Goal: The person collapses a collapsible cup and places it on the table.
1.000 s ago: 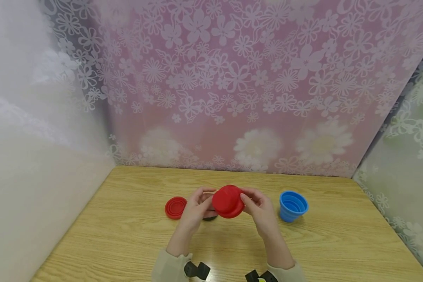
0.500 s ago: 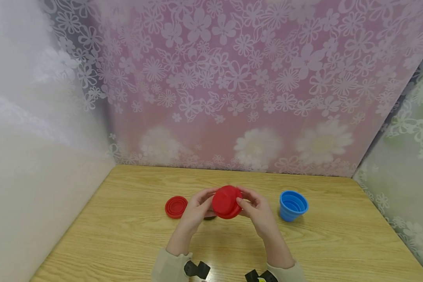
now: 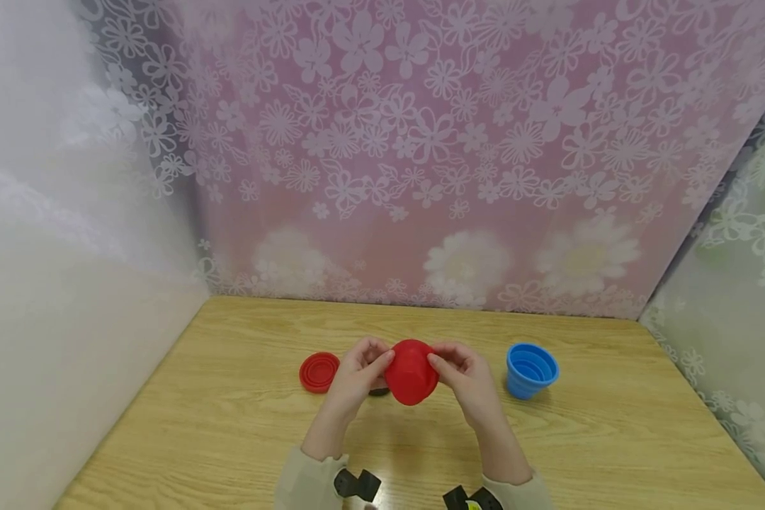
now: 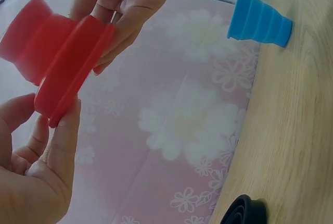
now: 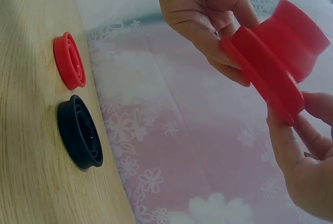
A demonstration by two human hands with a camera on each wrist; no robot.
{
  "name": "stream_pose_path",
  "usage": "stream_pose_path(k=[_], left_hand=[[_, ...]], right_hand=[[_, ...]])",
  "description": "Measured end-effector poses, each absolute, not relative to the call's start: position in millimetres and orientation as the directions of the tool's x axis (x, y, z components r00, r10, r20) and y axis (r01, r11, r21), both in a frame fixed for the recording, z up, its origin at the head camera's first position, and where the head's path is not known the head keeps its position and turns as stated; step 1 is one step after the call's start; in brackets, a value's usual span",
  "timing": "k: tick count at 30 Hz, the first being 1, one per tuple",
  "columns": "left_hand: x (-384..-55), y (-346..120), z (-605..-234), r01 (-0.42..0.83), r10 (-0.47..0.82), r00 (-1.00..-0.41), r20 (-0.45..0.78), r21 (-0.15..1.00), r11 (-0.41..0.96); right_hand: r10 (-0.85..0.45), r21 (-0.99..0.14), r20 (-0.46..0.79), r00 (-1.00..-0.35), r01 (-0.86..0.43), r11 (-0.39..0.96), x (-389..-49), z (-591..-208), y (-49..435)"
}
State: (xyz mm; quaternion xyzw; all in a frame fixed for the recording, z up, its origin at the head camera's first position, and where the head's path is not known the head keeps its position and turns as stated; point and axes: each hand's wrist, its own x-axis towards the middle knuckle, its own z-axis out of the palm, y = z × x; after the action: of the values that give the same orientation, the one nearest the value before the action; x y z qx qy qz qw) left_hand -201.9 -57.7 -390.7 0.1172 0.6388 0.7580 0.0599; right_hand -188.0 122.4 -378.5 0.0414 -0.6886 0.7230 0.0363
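– What is the largest thing in front of you?

– A pink floral backdrop [image 3: 370, 142], printed with white blossoms, rising behind the far edge of a wooden table [image 3: 229, 439] with a light grain

– And nearer to you?

– Two beige sleeves [image 3: 306, 482] reach in from my side. Beyond them my left hand [image 3: 355, 375] and my right hand [image 3: 470, 379] are raised above the tabletop, facing each other

– Are they holding anything?

– Both grasp the same red collapsible cup [image 3: 411, 372], one from each side. I pinch it around its wide collar, thumbs on the part nearer me, the other fingers farther round. It is in the air over the middle of the table, turned with the wide collar down and the narrower, stepped part up

– What is off to your right?

– A blue collapsible cup [image 3: 529, 386], opened out and upright on the table, its ringed wall tapering to the base. It stands apart from my right hand

– Anything smaller?

– A flattened black cup [image 5: 80, 133] and a flattened red cup [image 3: 319, 372], lying near each other on the table with their nested rings showing. From my head the red one appears just left of my left hand, which hides most of the black one
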Motion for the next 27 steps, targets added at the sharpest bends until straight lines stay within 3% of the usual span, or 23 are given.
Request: stream_pose_path(k=[14, 27], left_hand=[[-203.3, -54.4, -394.6, 0.126, 0.279, -0.945, 0.172, 0.976, -0.177], [-199.3, -52.1, -391.9, 0.149, 0.326, -0.925, 0.193, 0.977, -0.154]], right_hand=[[-0.055, -0.981, 0.179, -0.982, -0.182, 0.072, -187.2, -380.2, 122.1], [-0.171, -0.978, 0.192, -0.966, -0.202, 0.047, -183.9, -380.2, 119.1]])
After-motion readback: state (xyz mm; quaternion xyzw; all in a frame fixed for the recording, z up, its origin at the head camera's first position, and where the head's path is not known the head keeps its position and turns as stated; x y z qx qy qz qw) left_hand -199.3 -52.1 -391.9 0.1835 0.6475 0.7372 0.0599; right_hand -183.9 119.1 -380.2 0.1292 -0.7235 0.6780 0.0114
